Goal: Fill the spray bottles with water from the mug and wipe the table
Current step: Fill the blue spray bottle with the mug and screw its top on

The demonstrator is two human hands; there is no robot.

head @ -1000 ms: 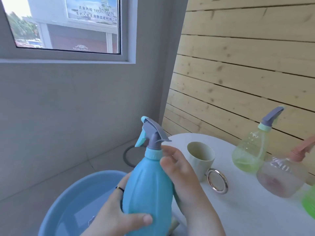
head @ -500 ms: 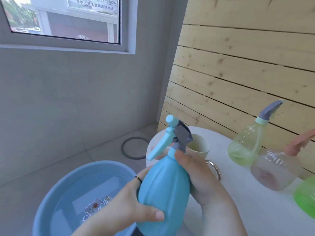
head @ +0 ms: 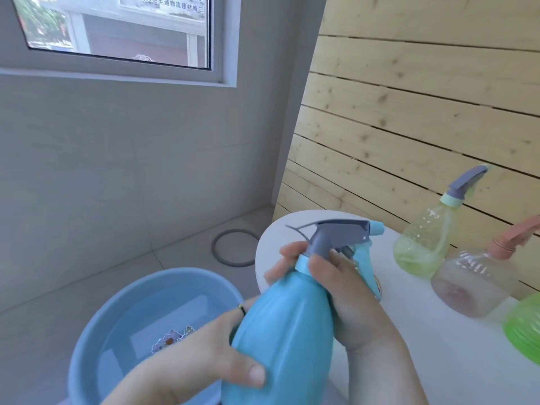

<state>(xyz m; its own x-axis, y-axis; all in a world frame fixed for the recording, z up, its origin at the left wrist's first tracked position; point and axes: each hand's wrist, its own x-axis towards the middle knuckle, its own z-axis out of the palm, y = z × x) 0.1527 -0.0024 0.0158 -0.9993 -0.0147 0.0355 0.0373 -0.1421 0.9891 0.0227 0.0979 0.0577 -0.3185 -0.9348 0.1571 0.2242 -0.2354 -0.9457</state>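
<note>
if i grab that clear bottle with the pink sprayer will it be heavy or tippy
Probably light: the clear bottle looks nearly empty through its walls. Its thin-looking plastic may flex when squeezed. The wide rounded base on the table should keep it steady, though a push at the pink sprayer could tip it.

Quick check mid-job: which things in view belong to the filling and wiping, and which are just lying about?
Job: blue spray bottle, held by the left hand and right hand; yellow-green bottle; pink-capped bottle; green bottle; table; probably the basin of water.
Lying about: grey ring on the floor.
</note>
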